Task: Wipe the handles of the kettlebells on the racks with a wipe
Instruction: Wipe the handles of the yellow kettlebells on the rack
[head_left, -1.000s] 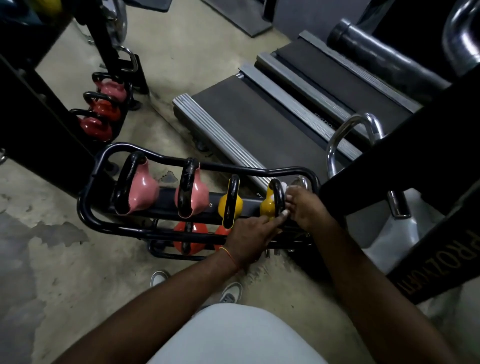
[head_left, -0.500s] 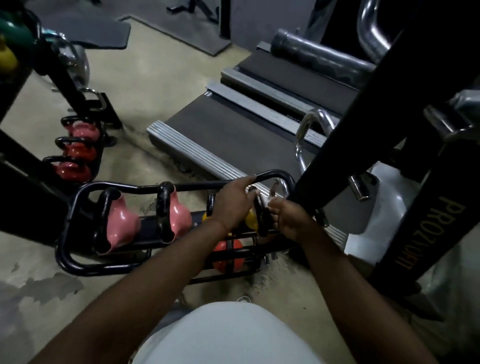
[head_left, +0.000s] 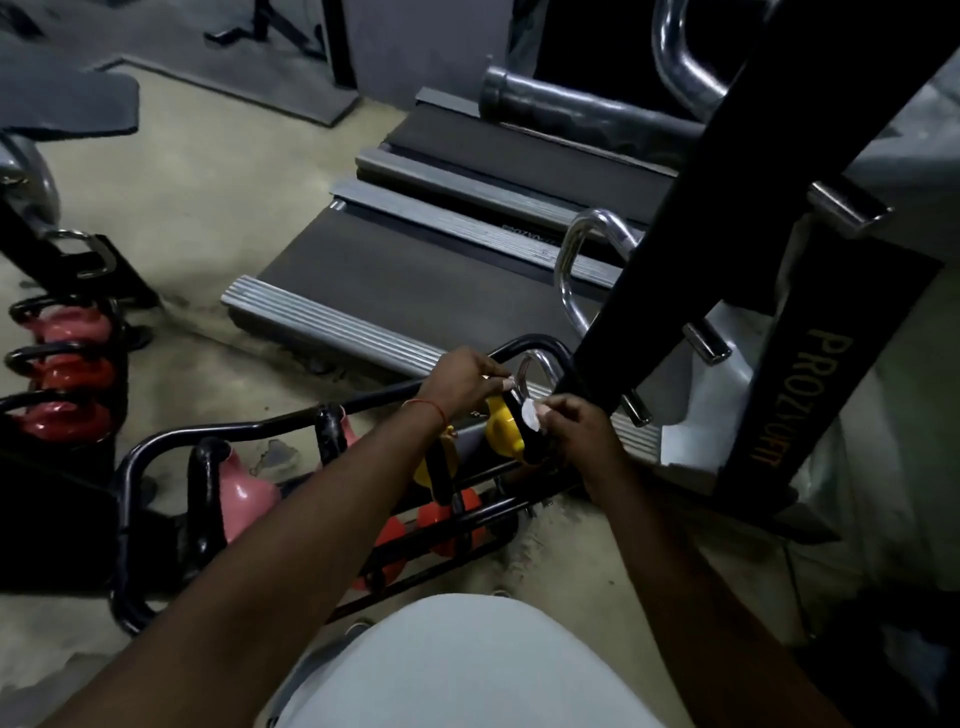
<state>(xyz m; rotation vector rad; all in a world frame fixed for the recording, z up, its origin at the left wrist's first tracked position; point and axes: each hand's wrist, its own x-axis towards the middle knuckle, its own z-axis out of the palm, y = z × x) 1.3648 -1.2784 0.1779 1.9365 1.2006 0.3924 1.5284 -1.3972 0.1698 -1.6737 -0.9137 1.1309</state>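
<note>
At the far left a second rack carries red and pink kettlebells. Nearer, a pink kettlebell sits in the black rack. The left hand has its fingers curled over the top rail of this rack. Just to its right stands the yellow kettlebell – the right hand pinches the white wipe against its black handle. Behind lies a treadmill – further right, a black upright.

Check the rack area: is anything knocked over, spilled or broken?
Nothing stands out. The kettlebells sit in the rack; the right hand holds the wipe on the handle of the yellow kettlebell.
</note>
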